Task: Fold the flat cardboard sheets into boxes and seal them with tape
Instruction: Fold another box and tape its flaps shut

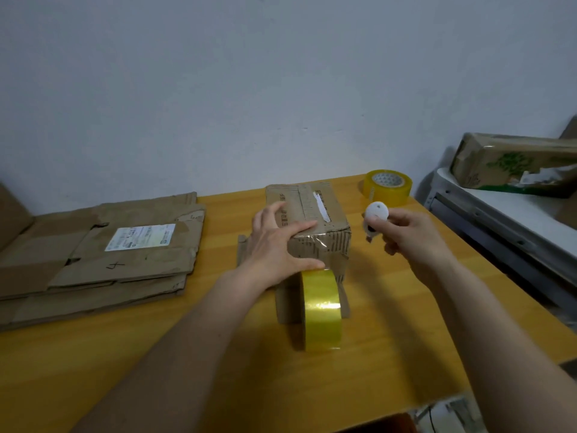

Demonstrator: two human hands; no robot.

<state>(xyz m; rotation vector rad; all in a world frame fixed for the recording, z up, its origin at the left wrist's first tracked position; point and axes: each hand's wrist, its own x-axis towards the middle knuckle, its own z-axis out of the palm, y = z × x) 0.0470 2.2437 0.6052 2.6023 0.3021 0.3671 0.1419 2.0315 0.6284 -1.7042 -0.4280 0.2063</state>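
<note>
Head view, only one I had. Folded box [307,223] sat mid-table on the yellow wooden table [406,323], long axis running away from me toward the wall, near end face pointing at the camera. Top seam already had tape along that same axis, and clear tape came over the near top edge and down the front face.

My left hand [274,245] lay flat on the near left part of the box top, fingers straight and pointing right across the lid, thumb down at the front edge touching the tape roll [321,310]. The grip there was just a flat press, nothing curled around. The roll stood on edge right against the box front, its hole axis left-right, the tape band facing me.

My right hand [412,232] was just right of the box, off the table, fingers curled around a small white round cutter [376,214], its round end up. Blade detail too blurry to tell.

Second tape roll [387,185] lay flat at the far right corner. Stack of flat cardboard sheets [100,254] lay at left, well apart from the box, one white label facing up. Another carton [515,164] sat on the shelf at right.
</note>
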